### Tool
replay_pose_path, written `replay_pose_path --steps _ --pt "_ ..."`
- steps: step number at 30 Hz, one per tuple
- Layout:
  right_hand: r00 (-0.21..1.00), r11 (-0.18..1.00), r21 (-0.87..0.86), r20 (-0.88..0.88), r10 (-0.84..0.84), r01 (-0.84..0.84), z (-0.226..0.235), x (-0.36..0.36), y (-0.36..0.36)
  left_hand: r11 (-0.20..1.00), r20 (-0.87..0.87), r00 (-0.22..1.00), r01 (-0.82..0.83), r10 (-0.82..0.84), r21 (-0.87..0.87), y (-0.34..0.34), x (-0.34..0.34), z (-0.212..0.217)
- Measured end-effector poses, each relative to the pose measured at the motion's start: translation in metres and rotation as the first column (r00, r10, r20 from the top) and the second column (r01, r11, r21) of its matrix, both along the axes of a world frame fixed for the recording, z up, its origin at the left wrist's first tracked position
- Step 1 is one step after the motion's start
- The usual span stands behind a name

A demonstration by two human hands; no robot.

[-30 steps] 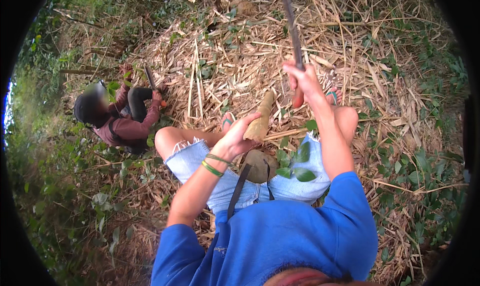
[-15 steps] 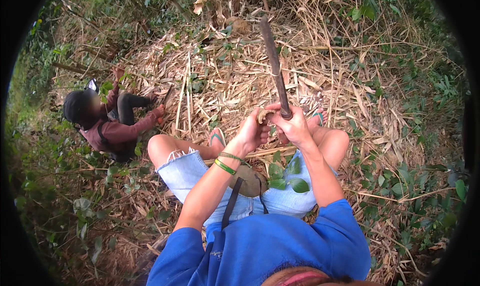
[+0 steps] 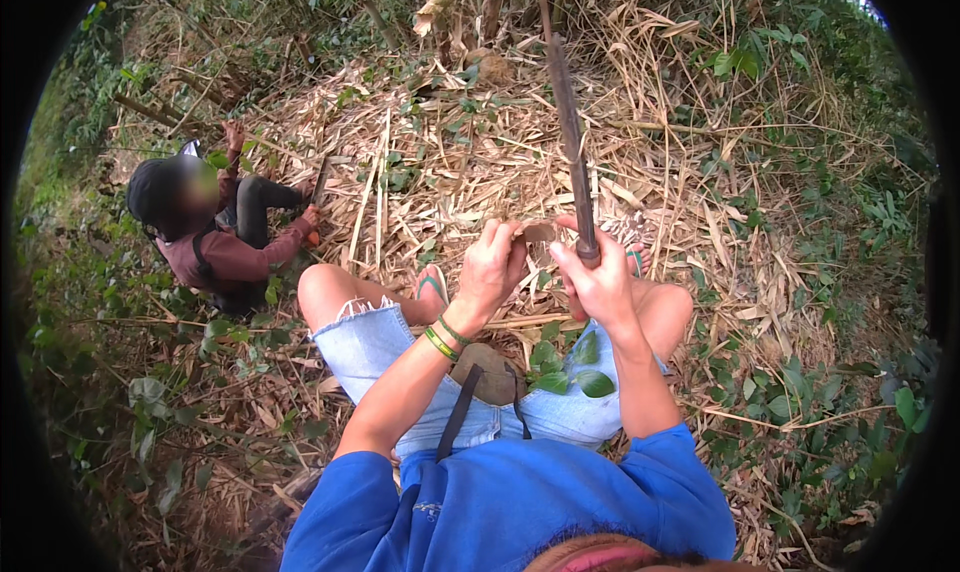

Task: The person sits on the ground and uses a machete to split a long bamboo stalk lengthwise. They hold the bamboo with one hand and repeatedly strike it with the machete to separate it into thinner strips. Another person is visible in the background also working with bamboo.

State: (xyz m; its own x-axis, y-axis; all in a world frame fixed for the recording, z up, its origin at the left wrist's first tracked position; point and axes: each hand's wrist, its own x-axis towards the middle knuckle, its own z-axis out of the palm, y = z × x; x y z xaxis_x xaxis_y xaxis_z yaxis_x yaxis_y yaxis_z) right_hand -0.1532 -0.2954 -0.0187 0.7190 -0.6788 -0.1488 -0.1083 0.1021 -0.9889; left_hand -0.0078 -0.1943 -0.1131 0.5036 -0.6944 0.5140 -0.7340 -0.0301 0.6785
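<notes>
My left hand (image 3: 492,277) is closed, its fingertips pinching a small curled tan piece, like dry husk or leaf (image 3: 540,232). That piece spans the gap toward my right hand (image 3: 600,277); whether the right fingers touch it I cannot tell. My right hand is wrapped around the near end of a long dark brown stick (image 3: 570,127), which points up and away from me, over the ground. Below the hands, an olive-brown pouch (image 3: 487,375) with black straps rests on my lap. Green leaves (image 3: 592,383) lie beside it, over my denim shorts (image 3: 375,347).
A person (image 3: 215,222) in a dark cap and maroon sleeves sits at the left, a long blade (image 3: 321,182) with an orange handle by one hand. Dry bamboo litter (image 3: 430,172) covers the ground. A cut pole (image 3: 445,2) juts in at the far side; leafy plants stand at the right.
My hands have drawn slightly apart, the tan piece now stretched flatter between them. The stick has shifted a little right with my right hand.
</notes>
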Motion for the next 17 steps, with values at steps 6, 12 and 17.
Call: replay_pose_path --steps 6,12,17 --pt "0.989 0.988 0.104 -0.087 0.121 -0.112 0.028 -0.036 0.041 0.993 -0.009 1.000 -0.025 0.026 0.112 -0.003 -0.006 -0.019" --pt "0.991 0.989 0.146 -0.121 0.048 -0.030 0.007 -0.043 0.051 0.989 0.014 1.000 -0.016 0.014 0.144 -0.010 -0.014 -0.028" --pt "0.989 0.994 0.103 -0.138 0.042 -0.027 0.008 -0.039 0.057 0.987 -0.007 0.999 -0.036 0.038 0.159 -0.010 -0.017 -0.028"
